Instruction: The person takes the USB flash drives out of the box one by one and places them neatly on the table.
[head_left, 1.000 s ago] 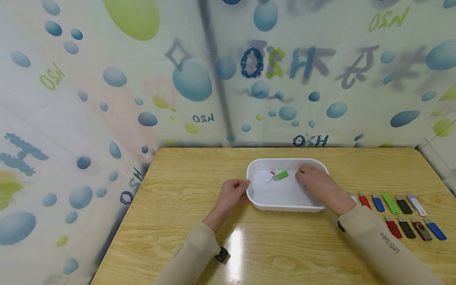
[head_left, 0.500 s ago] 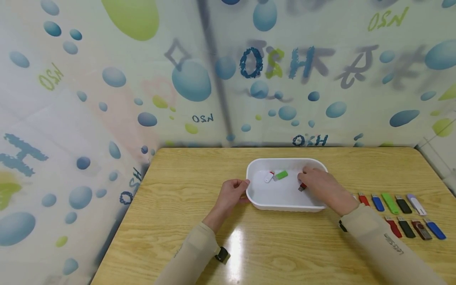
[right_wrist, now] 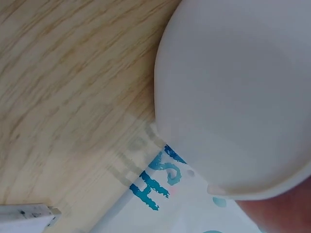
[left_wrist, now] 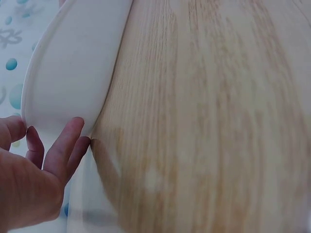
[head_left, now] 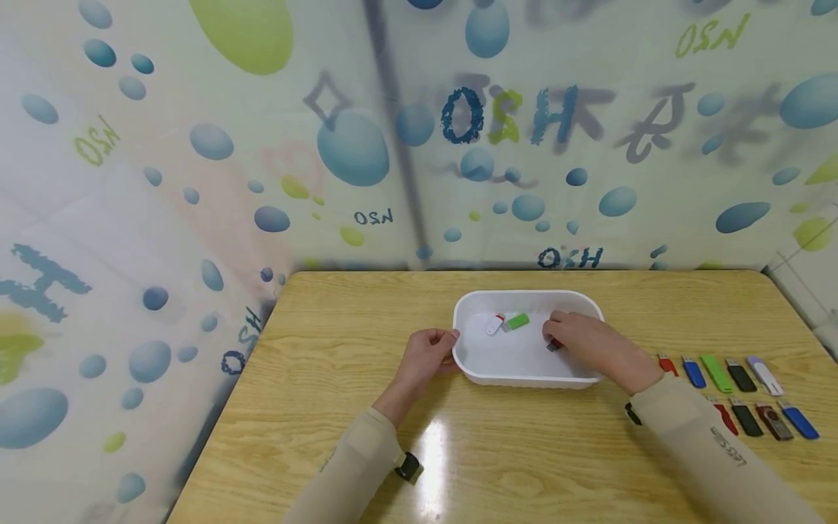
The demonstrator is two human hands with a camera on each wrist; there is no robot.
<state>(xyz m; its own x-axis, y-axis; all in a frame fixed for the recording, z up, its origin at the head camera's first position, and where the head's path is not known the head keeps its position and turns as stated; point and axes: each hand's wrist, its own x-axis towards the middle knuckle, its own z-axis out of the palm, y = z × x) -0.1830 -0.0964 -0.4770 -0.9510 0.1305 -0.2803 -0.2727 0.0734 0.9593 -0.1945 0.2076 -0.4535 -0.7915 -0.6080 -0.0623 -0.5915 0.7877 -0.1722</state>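
A white plastic tub stands on the wooden table. My left hand pinches its left rim between thumb and index finger, and in the left wrist view other fingers lie against the outer wall. Inside the tub, at its right part, my right hand holds a dark red USB stick by the fingertips; most of the stick is hidden under the fingers. A white USB stick with a red end and a green USB stick lie side by side on the tub floor.
Right of the tub, USB sticks lie in two rows, among them a green one, a black one and a blue one. My right forearm covers part of them. A printed curtain hangs behind the table.
The dark red USB stick, hidden one second ago, now shows under my right fingertips. The right hand has shifted slightly within the tub. My left hand stays at the rim.
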